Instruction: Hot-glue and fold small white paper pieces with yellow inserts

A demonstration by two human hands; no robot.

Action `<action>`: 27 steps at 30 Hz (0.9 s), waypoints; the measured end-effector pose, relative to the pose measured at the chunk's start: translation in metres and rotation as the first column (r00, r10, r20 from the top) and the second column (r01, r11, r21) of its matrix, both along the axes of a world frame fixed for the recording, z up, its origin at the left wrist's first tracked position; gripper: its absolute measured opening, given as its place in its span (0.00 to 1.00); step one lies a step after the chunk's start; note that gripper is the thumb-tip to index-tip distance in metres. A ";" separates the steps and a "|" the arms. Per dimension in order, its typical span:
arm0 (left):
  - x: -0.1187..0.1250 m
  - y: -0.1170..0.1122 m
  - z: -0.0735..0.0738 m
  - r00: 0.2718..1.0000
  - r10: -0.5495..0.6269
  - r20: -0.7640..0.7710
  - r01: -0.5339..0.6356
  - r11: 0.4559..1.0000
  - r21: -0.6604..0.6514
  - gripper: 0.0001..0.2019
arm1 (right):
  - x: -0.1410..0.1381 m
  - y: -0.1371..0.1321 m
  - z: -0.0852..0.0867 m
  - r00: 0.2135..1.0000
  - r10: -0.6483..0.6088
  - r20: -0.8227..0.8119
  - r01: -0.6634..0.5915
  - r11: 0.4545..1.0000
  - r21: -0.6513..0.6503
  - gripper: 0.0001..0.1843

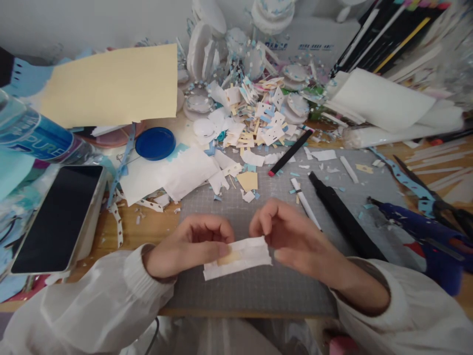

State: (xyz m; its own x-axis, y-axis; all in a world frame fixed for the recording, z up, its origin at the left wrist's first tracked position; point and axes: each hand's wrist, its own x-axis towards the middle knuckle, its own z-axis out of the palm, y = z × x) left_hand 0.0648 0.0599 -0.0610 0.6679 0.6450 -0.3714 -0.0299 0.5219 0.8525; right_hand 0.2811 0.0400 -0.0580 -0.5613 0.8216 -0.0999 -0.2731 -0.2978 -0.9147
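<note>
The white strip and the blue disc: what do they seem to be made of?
White strip, held in the left hand: probably matte paper, judging by its creases and uneven right end.
Blue disc: likely smooth plastic, given its even colour and raised rim.

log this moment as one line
left hand: holding white paper strip | right hand: at strip's end, contact unclear | beneath: gray gridded mat

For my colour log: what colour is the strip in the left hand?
The strip is white with a pale yellow patch, best seen in the head view.
</note>
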 end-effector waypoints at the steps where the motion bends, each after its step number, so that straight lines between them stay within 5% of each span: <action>1: 0.000 0.000 0.000 1.000 -0.002 0.004 0.002 1.000 -0.002 0.13 | -0.001 -0.001 0.001 1.000 0.002 0.013 -0.002 1.000 -0.005 0.14; 4: 0.000 -0.001 0.001 1.000 -0.014 0.013 0.014 1.000 -0.001 0.12 | -0.005 -0.006 0.001 0.998 0.024 0.058 -0.025 1.000 0.003 0.17; 10: 0.002 -0.001 0.002 1.000 0.018 -0.010 -0.017 0.999 0.052 0.11 | -0.005 -0.007 -0.004 0.998 -0.037 0.052 0.039 0.999 -0.035 0.07; 15: 0.002 0.000 0.004 0.999 0.031 -0.013 -0.030 0.997 0.078 0.11 | -0.008 -0.010 -0.002 0.998 -0.057 0.039 0.059 0.998 -0.033 0.24; 21: 0.004 -0.001 0.005 0.999 0.011 -0.032 -0.006 0.988 0.156 0.12 | -0.010 -0.010 -0.002 0.984 -0.100 0.149 0.094 0.995 0.045 0.06; 27: 0.004 -0.003 0.005 0.987 -0.097 -0.126 0.130 0.949 0.288 0.14 | -0.013 -0.008 -0.004 0.957 -0.199 0.212 0.177 0.977 0.118 0.03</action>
State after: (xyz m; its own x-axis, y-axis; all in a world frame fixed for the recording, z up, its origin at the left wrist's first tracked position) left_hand 0.0692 0.0571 -0.0559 0.7093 0.6587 -0.2510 0.1169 0.2413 0.9634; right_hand 0.2684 0.0325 -0.0620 -0.3686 0.9219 -0.1189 -0.1027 -0.1676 -0.9805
